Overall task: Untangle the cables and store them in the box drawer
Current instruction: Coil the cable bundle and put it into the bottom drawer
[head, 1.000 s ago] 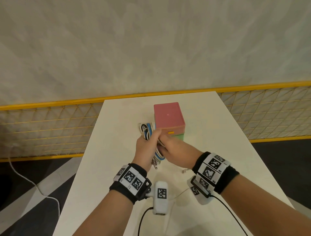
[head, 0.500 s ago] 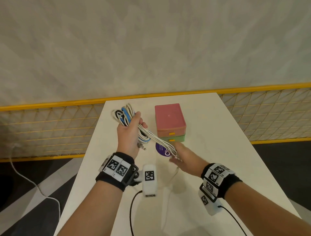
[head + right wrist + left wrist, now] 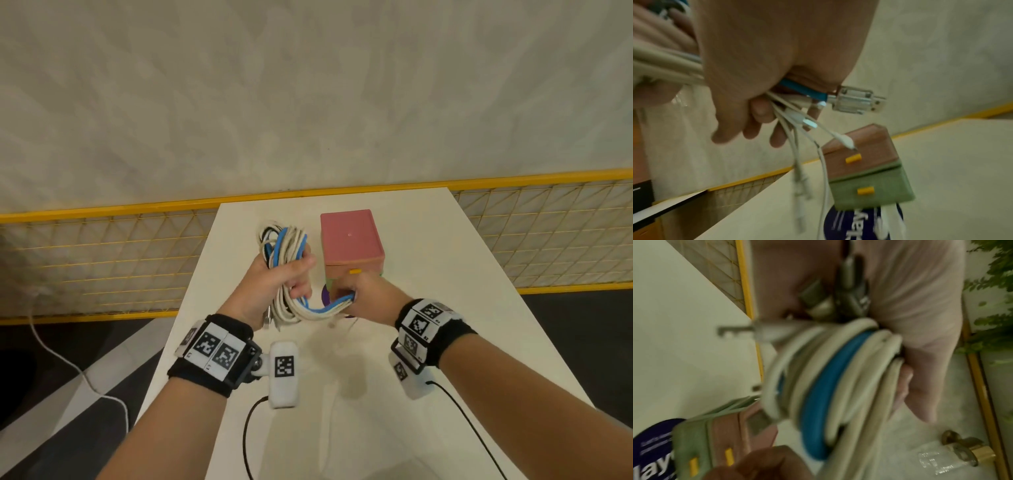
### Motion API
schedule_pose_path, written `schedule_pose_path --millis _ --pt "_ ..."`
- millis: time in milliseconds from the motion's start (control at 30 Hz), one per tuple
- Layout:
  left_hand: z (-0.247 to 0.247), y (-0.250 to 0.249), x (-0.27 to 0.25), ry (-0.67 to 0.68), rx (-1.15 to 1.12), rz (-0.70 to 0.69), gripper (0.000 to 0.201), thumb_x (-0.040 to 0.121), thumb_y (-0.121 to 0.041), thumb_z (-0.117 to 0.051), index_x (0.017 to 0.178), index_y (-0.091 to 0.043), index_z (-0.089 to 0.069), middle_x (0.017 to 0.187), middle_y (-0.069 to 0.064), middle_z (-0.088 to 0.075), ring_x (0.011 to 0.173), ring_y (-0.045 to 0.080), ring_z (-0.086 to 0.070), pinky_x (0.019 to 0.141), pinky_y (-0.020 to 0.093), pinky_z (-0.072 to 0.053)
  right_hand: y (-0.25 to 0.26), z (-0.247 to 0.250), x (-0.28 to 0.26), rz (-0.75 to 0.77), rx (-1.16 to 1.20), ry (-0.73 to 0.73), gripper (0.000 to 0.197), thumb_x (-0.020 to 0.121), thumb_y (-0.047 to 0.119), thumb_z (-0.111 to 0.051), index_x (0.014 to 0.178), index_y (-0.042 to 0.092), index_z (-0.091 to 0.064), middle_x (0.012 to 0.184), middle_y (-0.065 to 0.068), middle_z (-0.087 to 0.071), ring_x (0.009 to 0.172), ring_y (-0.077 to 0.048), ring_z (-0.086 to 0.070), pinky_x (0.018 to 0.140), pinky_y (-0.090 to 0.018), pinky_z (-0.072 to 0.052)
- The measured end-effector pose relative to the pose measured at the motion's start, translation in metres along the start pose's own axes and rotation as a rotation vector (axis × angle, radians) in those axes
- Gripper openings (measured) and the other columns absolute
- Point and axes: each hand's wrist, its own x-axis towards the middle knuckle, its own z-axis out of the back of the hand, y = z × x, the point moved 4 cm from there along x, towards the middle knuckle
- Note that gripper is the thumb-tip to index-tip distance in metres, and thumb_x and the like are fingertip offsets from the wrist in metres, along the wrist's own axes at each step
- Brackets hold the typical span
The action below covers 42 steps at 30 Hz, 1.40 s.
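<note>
A tangled bundle of white, blue and black cables (image 3: 286, 253) is held above the white table (image 3: 428, 335). My left hand (image 3: 277, 284) grips the coiled bundle (image 3: 830, 386) around its middle. My right hand (image 3: 359, 294) grips the loose ends of the cables (image 3: 797, 100), with a silver USB plug (image 3: 855, 100) and thin white plugs sticking out below the fingers. The box (image 3: 351, 245) has a pink top drawer (image 3: 861, 155) and a green lower drawer (image 3: 873, 190), each with a yellow handle, both closed. It stands just behind my right hand.
A dark blue round sticker (image 3: 863, 222) lies on the table in front of the box. A yellow wire-mesh fence (image 3: 102, 260) runs behind the table along a pale wall. A white cord (image 3: 68, 363) trails on the dark floor at left.
Both hands lifted the cable bundle off the table beside the box. The right hand, which had drawn cable ends out to the right, has come back towards the left hand and the box.
</note>
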Motion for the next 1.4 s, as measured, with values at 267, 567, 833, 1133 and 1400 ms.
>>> schedule_pose_path --millis 267,567,833,1133,1400 --pt "-0.003 0.039 -0.009 -0.193 0.272 0.238 0.018 0.082 -0.021 -0.076 0.078 -0.008 -0.065 0.055 0.003 -0.039 0.047 0.018 -0.038 0.052 0.029 -0.041 0.018 0.018 0.009 -0.046 -0.521 -0.128 0.039 0.082 0.006 -0.055 0.118 0.017 -0.044 0.061 0.007 -0.045 0.056 -0.022 -0.05 0.055 -0.031 -0.044" --pt "-0.013 0.055 0.0 -0.216 0.458 0.218 0.02 0.073 -0.017 -0.082 0.089 -0.009 -0.074 0.075 0.001 -0.073 0.069 0.012 -0.067 0.065 0.02 -0.053 0.018 0.014 0.011 -0.021 -0.175 -0.083 0.058 0.078 0.008 -0.07 0.122 0.016 -0.033 0.084 -0.003 -0.064 0.072 -0.021 -0.066 0.066 -0.038 -0.054" --pt "0.002 0.049 -0.004 -0.269 0.353 0.196 0.015 0.085 -0.019 -0.069 0.073 -0.011 -0.072 0.071 0.008 -0.073 0.073 0.022 -0.07 0.078 0.035 -0.056 -0.013 0.034 -0.012 -0.056 0.076 0.116 0.038 0.092 0.026 -0.058 0.13 0.024 -0.051 0.112 0.003 -0.065 0.094 -0.001 -0.06 0.079 -0.02 -0.049" --pt "-0.013 0.052 0.004 -0.423 0.261 0.083 0.03 0.076 -0.027 -0.08 0.098 -0.009 -0.069 0.084 0.005 -0.074 0.077 0.013 -0.071 0.067 0.023 -0.054 0.0 -0.004 -0.013 -0.115 0.266 -0.232 0.019 0.1 0.017 -0.038 0.102 0.001 -0.048 0.081 -0.016 -0.057 0.062 -0.016 -0.052 0.059 -0.039 -0.051" --pt "-0.025 0.052 0.011 -0.452 0.058 0.136 0.04 0.073 -0.029 -0.083 0.104 -0.008 -0.07 0.094 0.011 -0.075 0.091 0.022 -0.072 0.069 0.028 -0.058 0.025 -0.009 -0.004 0.029 0.076 -0.237 0.014 0.093 0.017 -0.037 0.097 0.009 -0.048 0.091 -0.006 -0.048 0.079 -0.02 -0.05 0.075 -0.039 -0.049"
